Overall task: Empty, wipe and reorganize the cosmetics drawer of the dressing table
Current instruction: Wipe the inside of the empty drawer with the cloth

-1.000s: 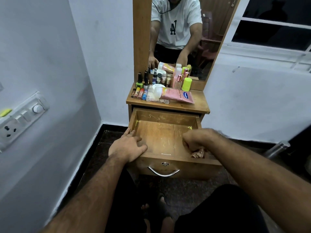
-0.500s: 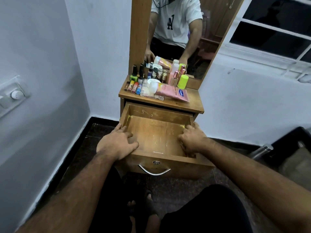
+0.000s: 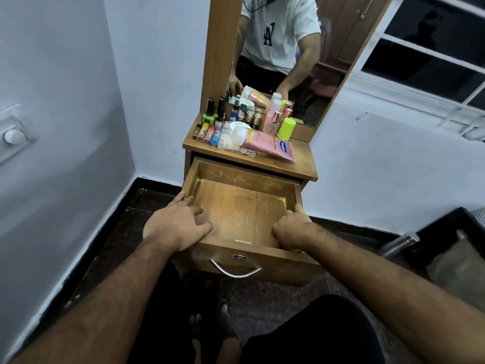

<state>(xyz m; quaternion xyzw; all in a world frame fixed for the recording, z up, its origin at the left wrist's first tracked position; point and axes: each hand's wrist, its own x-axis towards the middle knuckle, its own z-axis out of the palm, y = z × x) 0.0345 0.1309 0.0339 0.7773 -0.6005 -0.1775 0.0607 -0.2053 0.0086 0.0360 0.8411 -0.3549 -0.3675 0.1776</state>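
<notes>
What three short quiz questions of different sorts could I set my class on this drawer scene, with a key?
1. True or false: the open drawer has cosmetics lying in it.
2. Multiple choice: where does the pink tube lie? A) in the drawer B) on the dressing table top C) on the floor
3. Fill in: the left hand rests on the drawer's front left corner, while the right hand is at its ______ side.

Key
1. False: only the bare, scratched wooden bottom shows.
2. B
3. right; its fingers are curled, but whether they hold anything cannot be told.
</notes>
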